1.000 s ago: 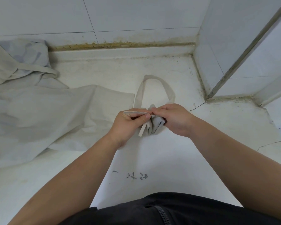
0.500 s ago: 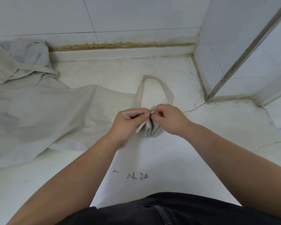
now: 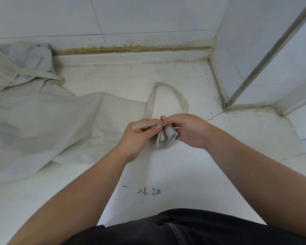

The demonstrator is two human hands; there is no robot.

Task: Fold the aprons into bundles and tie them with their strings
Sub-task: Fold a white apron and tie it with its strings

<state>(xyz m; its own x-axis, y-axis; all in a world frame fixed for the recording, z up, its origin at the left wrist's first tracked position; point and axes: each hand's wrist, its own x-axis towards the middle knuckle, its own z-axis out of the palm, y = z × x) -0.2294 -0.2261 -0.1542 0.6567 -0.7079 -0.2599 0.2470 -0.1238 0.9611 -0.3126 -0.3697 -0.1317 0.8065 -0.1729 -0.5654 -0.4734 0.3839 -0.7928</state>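
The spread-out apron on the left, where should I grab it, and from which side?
Probably pinch the spread-out apron at its straight right edge, coming from the right. That edge lies flat and free on the surface, nearest you, while the far end is bunched up under a strap.

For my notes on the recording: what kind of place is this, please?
Probably a tiled utility or washing area: glossy white wall tiles, a stained sealant seam where wall meets the white surface, and a metal-framed panel at right.
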